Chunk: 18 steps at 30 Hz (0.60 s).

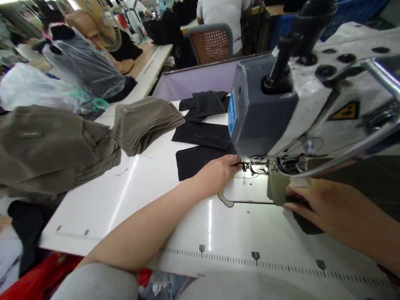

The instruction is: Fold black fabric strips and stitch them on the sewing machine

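Note:
My left hand (217,175) is beside the needle area of the sewing machine (265,104). Its fingers are pressed together near the presser foot; what they hold, if anything, is too small to make out. On the right, my right hand (325,204) grips an olive green fabric piece (278,188) between thumb and fingers, at the right edge of the metal needle plate (250,191). A darker part of fabric hangs under that hand. Black fabric pieces (203,135) lie behind my left hand on the white table (150,200).
Two stacks of grey-brown pieces, one large (53,146) and one smaller (143,121), sit at the left. Plastic-wrapped bundles (84,62) lie beyond. A person (220,21) sits on a brown chair (211,43) in the background. The machine head fills the upper right.

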Available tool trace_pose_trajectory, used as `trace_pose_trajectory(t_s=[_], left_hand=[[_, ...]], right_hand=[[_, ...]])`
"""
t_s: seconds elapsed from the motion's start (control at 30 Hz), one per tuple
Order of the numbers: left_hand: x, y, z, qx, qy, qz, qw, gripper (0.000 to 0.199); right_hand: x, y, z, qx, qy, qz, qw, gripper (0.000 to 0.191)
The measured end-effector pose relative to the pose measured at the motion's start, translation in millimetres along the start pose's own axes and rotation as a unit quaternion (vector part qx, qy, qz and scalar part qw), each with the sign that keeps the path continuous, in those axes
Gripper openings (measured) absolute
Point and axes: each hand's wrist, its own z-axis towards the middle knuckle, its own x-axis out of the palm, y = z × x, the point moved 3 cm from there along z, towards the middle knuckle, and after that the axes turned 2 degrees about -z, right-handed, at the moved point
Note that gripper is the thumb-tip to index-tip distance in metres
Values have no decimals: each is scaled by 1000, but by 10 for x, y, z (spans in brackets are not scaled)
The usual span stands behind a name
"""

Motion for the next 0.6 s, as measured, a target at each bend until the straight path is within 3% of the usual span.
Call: trace_pose_trajectory(t_s=[0.13,0.47,0.6], left_hand=[[-4,12,8,8,-6,5,1000,34],[36,66,6,20,17,21,999,26],[-24,-22,-101,5,31,82,996,26]], right_hand=[[-25,3,-12,-10,11,3,1000,3],[-109,206,-116,-30,-14,-93,995,18],[-123,275,-119,-33,-34,-115,992,22]])
